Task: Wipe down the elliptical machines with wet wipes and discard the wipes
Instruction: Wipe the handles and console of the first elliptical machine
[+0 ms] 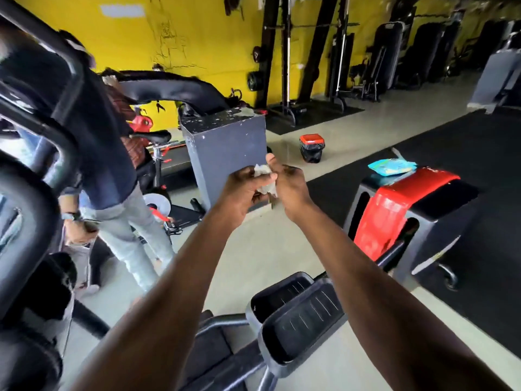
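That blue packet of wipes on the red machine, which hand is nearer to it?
The right hand. It is just left of the blue packet, sharing a crumpled wipe with the left hand, which is farther left.

Wipe pack [392, 167] on machine housing [406, 210] at 3 o'clock; bin [311, 148] on floor at 1 o'clock, behind hands.

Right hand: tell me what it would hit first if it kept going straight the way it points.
Probably the grey box just beyond the right hand, which holds the wipe together with the left hand. Depth is unclear.
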The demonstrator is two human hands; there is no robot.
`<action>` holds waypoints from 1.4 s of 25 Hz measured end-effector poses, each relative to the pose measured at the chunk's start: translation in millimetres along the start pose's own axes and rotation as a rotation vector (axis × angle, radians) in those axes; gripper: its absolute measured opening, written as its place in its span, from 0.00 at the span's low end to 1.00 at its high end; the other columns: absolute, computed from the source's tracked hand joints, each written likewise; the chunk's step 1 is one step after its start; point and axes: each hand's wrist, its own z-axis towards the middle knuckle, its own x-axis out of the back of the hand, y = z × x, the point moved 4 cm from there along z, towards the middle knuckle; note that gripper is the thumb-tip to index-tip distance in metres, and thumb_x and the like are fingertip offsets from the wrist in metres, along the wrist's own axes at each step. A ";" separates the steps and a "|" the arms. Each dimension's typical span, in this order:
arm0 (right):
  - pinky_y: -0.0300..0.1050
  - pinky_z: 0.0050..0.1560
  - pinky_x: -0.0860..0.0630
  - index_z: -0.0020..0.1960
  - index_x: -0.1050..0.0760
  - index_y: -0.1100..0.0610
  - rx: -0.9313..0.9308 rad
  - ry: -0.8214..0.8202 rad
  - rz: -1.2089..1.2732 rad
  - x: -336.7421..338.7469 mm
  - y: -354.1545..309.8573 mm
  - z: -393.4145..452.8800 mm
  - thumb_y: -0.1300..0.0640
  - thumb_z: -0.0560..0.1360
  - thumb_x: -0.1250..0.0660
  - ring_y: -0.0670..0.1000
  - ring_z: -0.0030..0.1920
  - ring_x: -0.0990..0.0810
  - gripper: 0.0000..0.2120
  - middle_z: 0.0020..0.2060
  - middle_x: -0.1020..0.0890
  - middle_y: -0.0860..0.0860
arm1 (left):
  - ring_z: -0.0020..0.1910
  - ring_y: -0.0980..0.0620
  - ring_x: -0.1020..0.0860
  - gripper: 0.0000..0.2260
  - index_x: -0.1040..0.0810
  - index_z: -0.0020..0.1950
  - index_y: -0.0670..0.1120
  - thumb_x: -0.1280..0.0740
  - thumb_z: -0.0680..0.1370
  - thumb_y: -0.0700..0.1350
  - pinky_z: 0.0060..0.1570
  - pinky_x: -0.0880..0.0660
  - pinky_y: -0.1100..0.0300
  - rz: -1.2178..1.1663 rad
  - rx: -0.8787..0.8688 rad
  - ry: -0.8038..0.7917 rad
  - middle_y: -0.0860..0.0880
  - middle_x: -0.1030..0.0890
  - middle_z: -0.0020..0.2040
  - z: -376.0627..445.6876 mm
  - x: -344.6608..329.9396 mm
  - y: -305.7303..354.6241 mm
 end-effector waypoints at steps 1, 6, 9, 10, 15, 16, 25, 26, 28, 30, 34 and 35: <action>0.44 0.38 0.26 0.40 0.21 0.54 -0.015 -0.077 0.034 -7.8 3.5 15.9 0.46 0.78 0.35 0.51 0.38 0.20 0.14 0.37 0.18 0.53 | 0.33 0.54 0.21 0.07 0.24 0.41 0.45 0.32 0.76 0.35 0.32 0.24 0.65 -0.007 -0.029 0.079 0.51 0.19 0.33 8.4 8.5 4.6; 0.40 0.30 0.28 0.39 0.25 0.55 0.061 -0.580 0.118 -70.7 8.0 58.6 0.59 0.77 0.33 0.51 0.33 0.25 0.08 0.36 0.21 0.54 | 0.38 0.49 0.26 0.05 0.23 0.46 0.43 0.36 0.78 0.34 0.31 0.24 0.65 0.012 -0.167 0.572 0.43 0.24 0.42 12.6 49.4 20.9; 0.34 0.27 0.31 0.38 0.25 0.54 0.142 -0.749 0.115 -110.4 -3.9 43.3 0.56 0.73 0.31 0.47 0.30 0.26 0.06 0.32 0.21 0.52 | 0.39 0.48 0.25 0.05 0.25 0.50 0.42 0.33 0.75 0.35 0.33 0.24 0.63 -0.035 -0.212 0.809 0.43 0.23 0.43 -23.5 61.2 31.2; 0.34 0.30 0.30 0.39 0.24 0.53 0.233 -0.794 0.079 -122.8 -11.4 32.4 0.54 0.72 0.30 0.44 0.31 0.25 0.06 0.31 0.20 0.48 | 0.39 0.47 0.25 0.06 0.25 0.49 0.42 0.33 0.74 0.34 0.33 0.25 0.62 -0.029 -0.247 0.888 0.42 0.23 0.42 -42.4 64.4 39.7; 0.33 0.52 0.27 0.54 0.20 0.54 0.678 -1.051 0.164 -163.5 -59.2 -44.0 0.58 0.73 0.30 0.47 0.52 0.20 0.10 0.51 0.18 0.48 | 0.32 0.52 0.24 0.04 0.24 0.43 0.44 0.32 0.77 0.37 0.32 0.26 0.62 0.041 -0.455 1.227 0.48 0.22 0.34 -130.6 85.2 87.0; 0.34 0.56 0.26 0.58 0.20 0.55 0.721 -1.117 0.141 -171.3 -65.4 -59.0 0.60 0.73 0.30 0.46 0.54 0.20 0.14 0.54 0.18 0.47 | 0.33 0.53 0.24 0.04 0.24 0.43 0.44 0.33 0.78 0.38 0.35 0.25 0.61 0.044 -0.483 1.246 0.49 0.22 0.33 -139.5 88.5 94.9; 0.46 0.55 0.24 0.60 0.22 0.48 0.927 -0.894 0.044 -269.5 -131.4 -54.2 0.59 0.74 0.34 0.54 0.54 0.20 0.16 0.56 0.18 0.51 | 0.36 0.54 0.25 0.09 0.21 0.47 0.48 0.35 0.79 0.52 0.39 0.27 0.58 0.197 -0.575 1.446 0.52 0.22 0.38 -168.2 153.0 142.2; 0.42 0.58 0.26 0.61 0.22 0.50 0.955 -0.913 0.091 -283.1 -140.0 -54.9 0.62 0.74 0.35 0.54 0.56 0.21 0.17 0.58 0.19 0.53 | 0.38 0.53 0.26 0.09 0.21 0.45 0.51 0.35 0.77 0.55 0.41 0.28 0.55 0.199 -0.584 1.488 0.53 0.22 0.37 -165.1 161.3 147.3; 0.38 0.61 0.32 0.61 0.21 0.60 1.024 -0.938 0.178 -315.2 -161.5 -59.2 0.64 0.74 0.36 0.58 0.58 0.23 0.16 0.56 0.21 0.59 | 0.41 0.51 0.23 0.11 0.20 0.45 0.54 0.36 0.73 0.59 0.47 0.27 0.49 0.234 -0.630 1.575 0.53 0.20 0.39 -156.3 180.6 158.8; 0.40 0.63 0.33 0.61 0.22 0.65 1.115 -1.035 0.205 -337.9 -168.5 -71.1 0.59 0.75 0.39 0.58 0.59 0.24 0.17 0.56 0.23 0.61 | 0.49 0.51 0.19 0.13 0.20 0.49 0.55 0.38 0.75 0.61 0.60 0.25 0.46 0.240 -0.705 1.638 0.51 0.17 0.47 -144.6 191.9 174.2; 0.49 0.62 0.26 0.60 0.22 0.66 1.424 -1.052 0.450 -340.6 -125.9 -65.3 0.63 0.78 0.40 0.56 0.59 0.22 0.14 0.56 0.21 0.58 | 0.59 0.49 0.20 0.26 0.22 0.60 0.51 0.44 0.76 0.69 0.65 0.28 0.48 0.198 -0.799 1.675 0.47 0.18 0.57 -126.7 209.2 177.5; 0.49 0.61 0.26 0.60 0.21 0.65 1.442 -1.060 0.511 -349.3 -126.1 -61.5 0.65 0.78 0.39 0.56 0.58 0.21 0.13 0.55 0.20 0.58 | 0.57 0.48 0.19 0.27 0.20 0.57 0.51 0.46 0.77 0.70 0.64 0.26 0.48 0.169 -0.835 1.702 0.46 0.17 0.55 -125.9 208.4 177.2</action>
